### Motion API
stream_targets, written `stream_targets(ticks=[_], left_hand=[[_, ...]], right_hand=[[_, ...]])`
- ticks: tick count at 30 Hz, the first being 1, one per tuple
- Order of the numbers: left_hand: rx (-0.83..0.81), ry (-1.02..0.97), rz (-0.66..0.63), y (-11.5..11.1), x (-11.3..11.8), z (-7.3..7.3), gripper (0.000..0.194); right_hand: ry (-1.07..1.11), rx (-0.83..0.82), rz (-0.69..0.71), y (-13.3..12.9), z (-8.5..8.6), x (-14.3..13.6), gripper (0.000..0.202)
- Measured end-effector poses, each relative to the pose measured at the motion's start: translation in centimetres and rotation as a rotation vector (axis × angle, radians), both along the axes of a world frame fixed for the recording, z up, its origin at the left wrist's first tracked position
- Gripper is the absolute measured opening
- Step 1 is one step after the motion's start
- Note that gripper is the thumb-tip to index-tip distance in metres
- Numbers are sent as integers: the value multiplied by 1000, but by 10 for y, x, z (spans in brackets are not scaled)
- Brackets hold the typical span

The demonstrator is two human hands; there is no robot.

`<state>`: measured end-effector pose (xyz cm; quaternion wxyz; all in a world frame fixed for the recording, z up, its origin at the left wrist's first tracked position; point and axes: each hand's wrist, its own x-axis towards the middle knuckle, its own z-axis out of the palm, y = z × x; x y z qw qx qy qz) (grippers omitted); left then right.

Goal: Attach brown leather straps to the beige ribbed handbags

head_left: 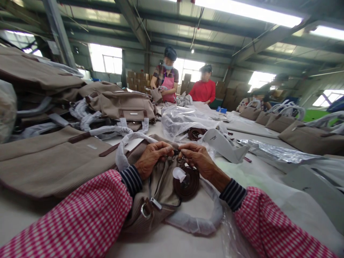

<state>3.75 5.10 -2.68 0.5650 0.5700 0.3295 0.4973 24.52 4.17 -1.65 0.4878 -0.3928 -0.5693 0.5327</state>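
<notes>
A taupe handbag (139,211) lies in front of me with its zipped top open; a metal ring and a zip pull show at its near end. At its far end my left hand (154,157) is closed, thumb and fingertips pinching the bag's edge. Fingertip to fingertip with it, my right hand (200,159) pinches a small metal clip. Just below that hand rests a coiled dark brown strap (192,188) with a white tag. A wrapped bag handle (193,224) curves out to the right. The exact join between my fingertips is too small to make out.
Flat taupe bags (59,165) and a heap of stuffed bags (120,104) fill the left. Clear plastic (185,120), another coiled strap (197,134) and grey card (228,147) lie beyond. Finished bags (309,139) line the right. Several people work across the table.
</notes>
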Motion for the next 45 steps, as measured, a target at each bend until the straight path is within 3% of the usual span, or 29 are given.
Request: stream_targets(ticks=[13,17,25,30,38,45], left_hand=[[-52,46,-126,-6,4,-2,36],[77,112,-137,-6,5,-6,30],[452,416,5,-8,3,-6,15],[656,553,84,-9,6,-5,16],[649,558,108,-10,7,-8,11],[649,587,88,-10,7,-10,8]], right_hand=[[64,53,-22,0,0,2,28],[63,39,-25,2,-2,0,28],[15,36,-48,4,-4,-3,28],[-39,69,-87,5,-4,-5,25],[-78,104,-96,3,-6,-14,19],[-55,-34,-24,-3,-6,-6,29]])
